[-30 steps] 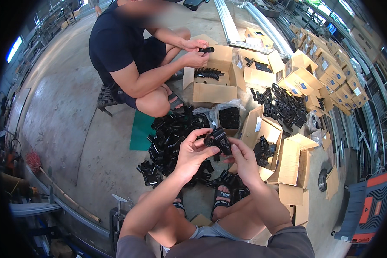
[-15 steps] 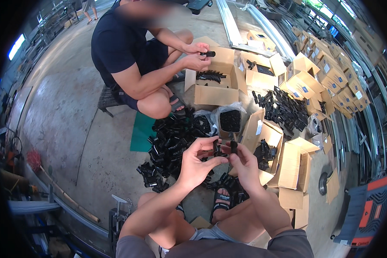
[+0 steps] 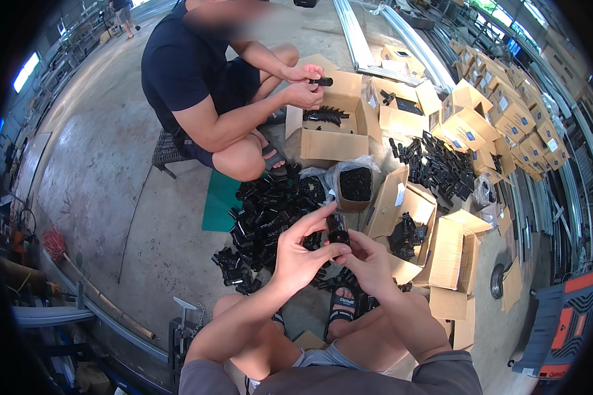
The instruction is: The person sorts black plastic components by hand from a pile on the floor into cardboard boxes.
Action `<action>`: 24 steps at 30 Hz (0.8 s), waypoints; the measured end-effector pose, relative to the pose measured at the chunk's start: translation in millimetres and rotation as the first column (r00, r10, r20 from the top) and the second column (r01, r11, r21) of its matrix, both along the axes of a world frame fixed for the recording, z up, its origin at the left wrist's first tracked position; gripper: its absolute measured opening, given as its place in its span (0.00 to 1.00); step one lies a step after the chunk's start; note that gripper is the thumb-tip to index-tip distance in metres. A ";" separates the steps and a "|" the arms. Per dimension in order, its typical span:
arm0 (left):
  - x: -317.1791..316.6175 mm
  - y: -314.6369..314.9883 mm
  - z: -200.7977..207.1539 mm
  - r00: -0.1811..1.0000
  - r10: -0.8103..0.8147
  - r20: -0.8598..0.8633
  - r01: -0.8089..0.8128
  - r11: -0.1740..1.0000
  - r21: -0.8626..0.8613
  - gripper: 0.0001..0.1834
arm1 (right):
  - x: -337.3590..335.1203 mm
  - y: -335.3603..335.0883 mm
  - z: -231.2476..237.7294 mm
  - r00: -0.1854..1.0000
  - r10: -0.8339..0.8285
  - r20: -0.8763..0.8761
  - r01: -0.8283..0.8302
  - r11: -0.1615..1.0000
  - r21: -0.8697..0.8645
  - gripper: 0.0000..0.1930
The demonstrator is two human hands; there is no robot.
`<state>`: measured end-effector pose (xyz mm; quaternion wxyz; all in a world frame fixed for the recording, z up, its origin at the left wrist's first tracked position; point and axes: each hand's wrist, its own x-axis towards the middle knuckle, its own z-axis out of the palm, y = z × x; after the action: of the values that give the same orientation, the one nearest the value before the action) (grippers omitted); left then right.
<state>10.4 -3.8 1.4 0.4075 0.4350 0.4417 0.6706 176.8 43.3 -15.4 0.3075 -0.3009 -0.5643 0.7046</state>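
Note:
Both my hands are raised in front of me around a glossy black plastic fitting point(image 3: 337, 228). My left hand point(image 3: 298, 255) grips it between thumb and fingers from the left. The fingertips of my right hand point(image 3: 370, 264) close on its lower right side. Fingers cover part of the fitting, so its full shape is hidden. Beyond my left hand lies a heap of similar black fittings point(image 3: 263, 214) on the floor, partly over a green sheet point(image 3: 220, 201).
A co-worker point(image 3: 197, 99) sits opposite, holding another black piece above an open carton point(image 3: 335, 148). A plastic-lined box of small black parts point(image 3: 356, 184) stands ahead. Open cartons point(image 3: 445, 253) and more black pieces point(image 3: 441, 168) are to the right, with stacked boxes point(image 3: 507, 115) behind.
My right hand has come in closer to my left. The two black pieces, held apart before, now appear as one upright piece between my hands.

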 end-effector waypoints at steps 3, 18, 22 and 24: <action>-0.6 -1.5 -3.8 0.997 0.027 -0.078 -0.025 0.999 0.021 0.31 | 1.1 -1.8 -3.1 0.999 -0.005 0.032 0.004 1.000 0.012 0.29; -6.2 -4.2 -1.2 0.996 -0.004 -0.087 0.001 0.999 -0.038 0.27 | -0.6 -8.2 -8.8 0.999 -0.037 -0.016 0.037 0.998 0.051 0.28; -8.2 -4.8 1.4 0.997 -0.024 -0.073 0.021 0.999 -0.039 0.28 | -1.3 -8.8 -8.5 0.999 -0.041 -0.029 0.043 0.997 0.061 0.27; -8.7 -5.0 0.6 0.997 -0.022 -0.079 0.019 0.999 -0.039 0.29 | -1.4 -8.3 -6.7 1.000 -0.031 -0.004 0.031 0.997 0.069 0.27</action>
<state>1.7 -8.7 2.0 0.4047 0.4577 0.4658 0.6401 175.3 35.0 -22.1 0.3295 -0.2980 -0.5829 0.6803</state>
